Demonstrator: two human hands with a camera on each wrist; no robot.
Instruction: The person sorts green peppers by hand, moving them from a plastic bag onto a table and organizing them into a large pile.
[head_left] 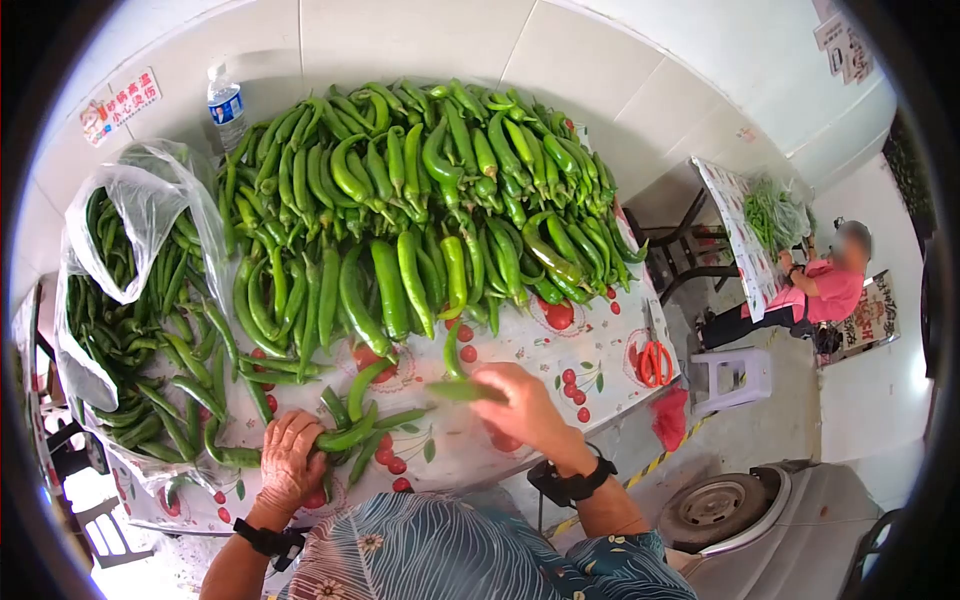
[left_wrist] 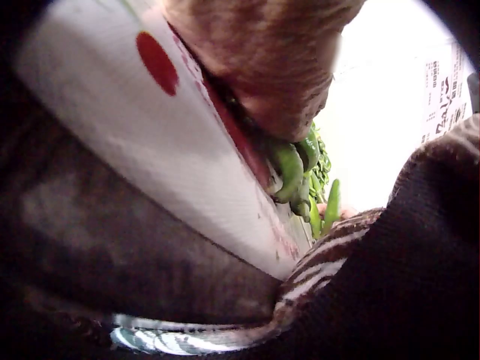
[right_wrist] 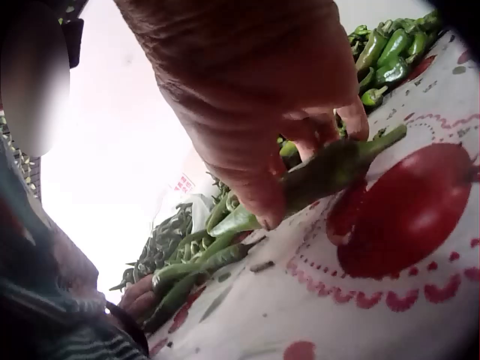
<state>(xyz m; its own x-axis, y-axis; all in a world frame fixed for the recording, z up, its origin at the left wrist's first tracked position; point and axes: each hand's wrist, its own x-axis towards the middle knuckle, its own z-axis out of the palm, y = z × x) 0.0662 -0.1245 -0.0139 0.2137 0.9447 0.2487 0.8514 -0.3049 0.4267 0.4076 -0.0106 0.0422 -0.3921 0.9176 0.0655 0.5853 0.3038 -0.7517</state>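
My right hand (head_left: pixel 520 402) pinches a long green chili pepper (head_left: pixel 452 391) between thumb and fingers, over the front part of the table. The right wrist view shows this pepper (right_wrist: pixel 326 174) lying across under the fingertips, its stem end outward. At the table's near edge, my left hand (head_left: pixel 291 455) has its fingers curled at the ends of several green chili peppers (head_left: pixel 348 436) that fan out to its right. In the left wrist view, pepper ends (left_wrist: pixel 286 171) show beside that hand (left_wrist: pixel 262 60); its fingertips are hidden.
Rows of green peppers (head_left: pixel 400 180) are stacked along the wall. A plastic bag (head_left: pixel 92 340) of peppers lies open at left, near a water bottle (head_left: pixel 226 108). Red peppers (head_left: pixel 655 363) lie at the right edge. A person (head_left: pixel 835 285) works at another table beyond a stool (head_left: pixel 735 378).
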